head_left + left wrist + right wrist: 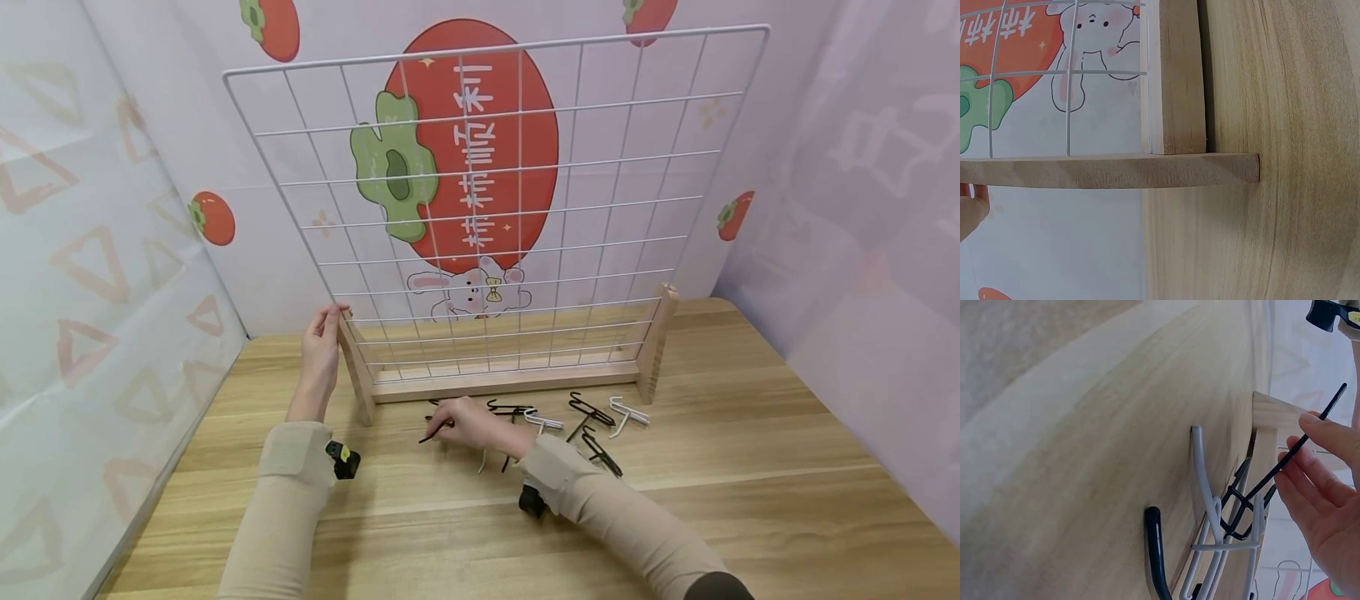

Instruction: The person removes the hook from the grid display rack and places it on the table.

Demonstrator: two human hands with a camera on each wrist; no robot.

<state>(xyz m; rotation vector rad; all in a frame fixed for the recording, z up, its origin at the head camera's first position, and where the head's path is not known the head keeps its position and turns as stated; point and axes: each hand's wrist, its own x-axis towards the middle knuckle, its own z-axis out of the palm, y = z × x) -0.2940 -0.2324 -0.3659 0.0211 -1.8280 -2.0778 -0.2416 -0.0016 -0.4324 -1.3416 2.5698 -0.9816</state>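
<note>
A white wire grid panel [525, 158] stands upright in a wooden stand [502, 384]. My left hand [324, 333] grips the upper end of the stand's left side piece; in the left wrist view its fingertips [980, 199] meet the wood's outer face. In front of the stand, my right hand [468, 421] pinches a black metal hook [1300, 442] between thumb and fingers, its straight rod pointing up past the thumb in the right wrist view. A white hook [1199, 462] lies just beside that hand, partly overlapping the black one.
Several black and white hooks lie right of my right hand, among them a black hook [602, 452] and a white hook [628, 410]. Behind the wooden table [420, 533] hangs a backdrop [270, 275] with printed persimmons and a rabbit.
</note>
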